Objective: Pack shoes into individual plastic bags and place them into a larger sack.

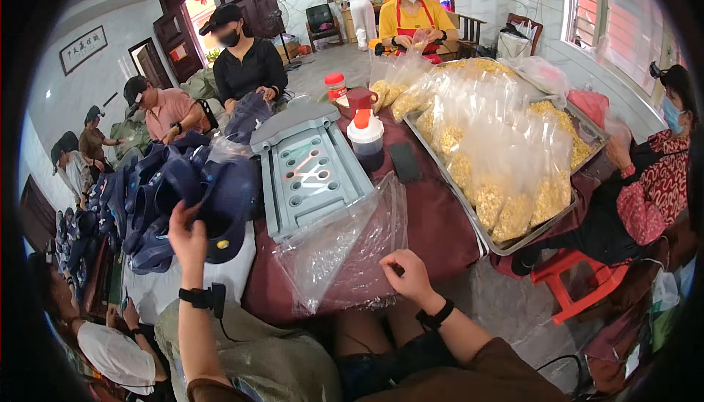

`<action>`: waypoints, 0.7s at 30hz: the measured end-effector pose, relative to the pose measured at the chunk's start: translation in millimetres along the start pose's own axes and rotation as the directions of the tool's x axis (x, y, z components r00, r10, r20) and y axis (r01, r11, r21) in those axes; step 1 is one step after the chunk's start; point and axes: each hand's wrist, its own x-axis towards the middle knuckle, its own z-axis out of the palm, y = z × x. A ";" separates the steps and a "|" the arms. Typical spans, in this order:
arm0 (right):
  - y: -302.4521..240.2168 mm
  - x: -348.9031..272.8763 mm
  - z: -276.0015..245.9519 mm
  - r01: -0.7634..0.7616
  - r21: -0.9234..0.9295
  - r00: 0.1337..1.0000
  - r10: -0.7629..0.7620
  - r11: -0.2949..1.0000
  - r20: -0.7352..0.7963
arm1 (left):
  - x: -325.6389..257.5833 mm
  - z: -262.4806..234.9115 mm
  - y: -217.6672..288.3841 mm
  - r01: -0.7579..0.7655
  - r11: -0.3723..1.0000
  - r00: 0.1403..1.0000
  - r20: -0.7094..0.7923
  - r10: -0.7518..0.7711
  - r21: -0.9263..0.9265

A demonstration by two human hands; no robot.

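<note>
My left hand [188, 240] is raised at the edge of a pile of dark-blue hollow, rounded items. Its fingertips close on the lower end of one blurred dark-blue item [181, 182]. Beside it lies another dark-blue piece [231, 207] with a small round yellow badge. The kind of these items is not plain. A clear plastic bag [345, 248] lies flat at the table's near edge, in front of me. By the bag's right side is my right hand [408, 276], its fingers curled; whether something is in them is hidden.
A grey plastic folding stool [315, 174], a jug with a red lid [364, 141] and a dark phone [405, 162] are on the maroon tablecloth [440, 211]. Right of them, a metal tray [506, 248] holds several bags of yellow pieces. People work around the table.
</note>
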 end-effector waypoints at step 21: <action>-24.7 2.8 -10.2 -0.427 0.609 0.903 0.289 0.668 0.316 | -131.7 107.6 107.7 -0.562 0.825 0.638 0.667 0.385 0.061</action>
